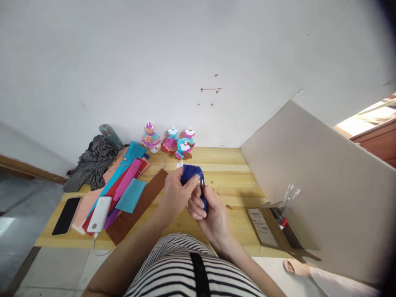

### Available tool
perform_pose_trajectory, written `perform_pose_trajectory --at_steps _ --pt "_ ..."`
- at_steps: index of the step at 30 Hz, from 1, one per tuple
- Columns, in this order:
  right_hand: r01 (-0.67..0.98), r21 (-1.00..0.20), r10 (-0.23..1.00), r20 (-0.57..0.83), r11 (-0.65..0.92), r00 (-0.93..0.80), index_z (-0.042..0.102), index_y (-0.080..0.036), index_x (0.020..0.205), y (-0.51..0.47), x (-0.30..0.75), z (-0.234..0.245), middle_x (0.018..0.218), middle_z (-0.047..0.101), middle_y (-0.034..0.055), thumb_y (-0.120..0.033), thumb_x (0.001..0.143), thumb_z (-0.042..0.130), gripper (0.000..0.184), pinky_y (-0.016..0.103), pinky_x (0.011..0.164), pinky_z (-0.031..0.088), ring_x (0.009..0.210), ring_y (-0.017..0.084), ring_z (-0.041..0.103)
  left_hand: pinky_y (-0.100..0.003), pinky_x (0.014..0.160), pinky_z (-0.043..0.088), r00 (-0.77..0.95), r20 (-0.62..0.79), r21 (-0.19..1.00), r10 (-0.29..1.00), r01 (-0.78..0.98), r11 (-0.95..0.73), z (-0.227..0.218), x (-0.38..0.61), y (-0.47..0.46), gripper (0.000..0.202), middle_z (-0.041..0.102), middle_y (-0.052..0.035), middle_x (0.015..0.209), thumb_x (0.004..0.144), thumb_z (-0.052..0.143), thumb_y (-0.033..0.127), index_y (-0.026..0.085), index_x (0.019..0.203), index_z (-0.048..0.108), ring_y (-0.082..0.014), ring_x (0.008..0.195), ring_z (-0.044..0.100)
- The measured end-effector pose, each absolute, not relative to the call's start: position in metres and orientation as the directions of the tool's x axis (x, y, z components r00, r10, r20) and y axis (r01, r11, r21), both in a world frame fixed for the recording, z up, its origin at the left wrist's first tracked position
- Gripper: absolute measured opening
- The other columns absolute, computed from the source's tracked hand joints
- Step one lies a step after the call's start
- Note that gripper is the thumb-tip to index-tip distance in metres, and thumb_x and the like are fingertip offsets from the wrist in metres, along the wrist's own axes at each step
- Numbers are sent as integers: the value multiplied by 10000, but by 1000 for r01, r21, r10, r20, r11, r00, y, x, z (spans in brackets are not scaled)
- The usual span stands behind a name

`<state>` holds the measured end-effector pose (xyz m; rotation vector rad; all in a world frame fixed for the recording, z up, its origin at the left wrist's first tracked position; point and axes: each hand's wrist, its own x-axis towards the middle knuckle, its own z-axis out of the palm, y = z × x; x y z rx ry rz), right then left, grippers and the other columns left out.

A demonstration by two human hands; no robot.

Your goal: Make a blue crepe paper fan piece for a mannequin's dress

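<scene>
My left hand point(177, 189) pinches a gathered, pleated piece of dark blue crepe paper point(191, 172) above the middle of the table. Closed around the handles of small blue-handled scissors point(204, 198), my right hand point(213, 214) holds them with the blades pointing up at the paper's right edge. Whether the blades are cutting through the paper cannot be made out. Just behind the paper stand several small dress-form figures in crepe-paper skirts, among them a pink and teal one point(171, 141) and a peach and purple one point(150, 138).
Left on the wooden table point(244, 165) lie crepe-paper sheets point(131, 196), a white power bank point(99, 214) with a cable, a phone point(67, 215), striped cloth point(95, 163) and a bottle point(110, 136). At right, an open cardboard box point(262, 227) stands by a panel point(309, 177). Someone's foot point(296, 268) shows below.
</scene>
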<state>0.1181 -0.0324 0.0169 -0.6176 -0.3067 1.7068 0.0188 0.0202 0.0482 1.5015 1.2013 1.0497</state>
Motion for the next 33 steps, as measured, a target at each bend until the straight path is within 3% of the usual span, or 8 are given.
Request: perform_pose_trajectory --at_steps 16,19,22,24,27,31,33 --pt "-809 -556 973 -217 -190 -79 537 -172 646 -37 118 20 516 282 -94 -453 777 719 360 155 389 182 413 34 170 -264 691 428 200 37 964 979 252 -88 48 19 23 130 631 -8 706 796 595 278 158 762 634 -163 733 564" --pt "-810 -583 978 -197 -63 66 545 -178 672 -33 129 10 546 317 -83 -437 813 684 326 159 397 204 419 39 197 -248 621 392 213 -6 983 977 181 -33 46 19 25 142 584 10 660 790 610 290 152 765 629 -131 655 511" --pt "-809 -572 947 -165 135 275 572 -201 724 -16 153 -19 559 320 -87 -425 786 691 262 155 412 247 423 47 214 -220 505 295 262 -157 987 952 12 159 42 16 26 223 463 53 579 760 664 364 154 765 589 -73 509 372" --pt "-821 -569 969 -228 -50 99 530 -187 621 -5 171 -43 503 250 -105 -347 742 717 274 154 376 183 393 43 137 -210 461 227 347 -283 927 894 -138 348 37 11 28 333 397 74 553 738 690 461 164 751 541 -49 452 296" --pt "-808 -570 967 -253 -148 2 537 -184 606 0 182 -68 484 220 -116 -324 730 713 257 157 363 150 393 42 79 -200 446 206 465 -414 773 783 -275 572 29 3 30 480 410 66 561 748 612 640 173 763 500 -41 426 285" --pt "-779 -584 960 -268 -231 -84 606 -178 710 -11 167 -71 507 259 -116 -454 758 698 295 163 354 171 392 40 94 -205 446 245 428 -474 718 769 -319 619 19 -7 32 564 439 54 555 777 482 741 176 788 489 -54 420 314" --pt "-756 -606 959 -268 -246 -97 637 -177 799 -13 155 -63 509 262 -123 -427 771 712 263 158 353 158 389 35 98 -209 448 255 386 -470 733 794 -331 595 14 -11 32 582 454 51 559 776 458 760 178 793 484 -57 422 328"
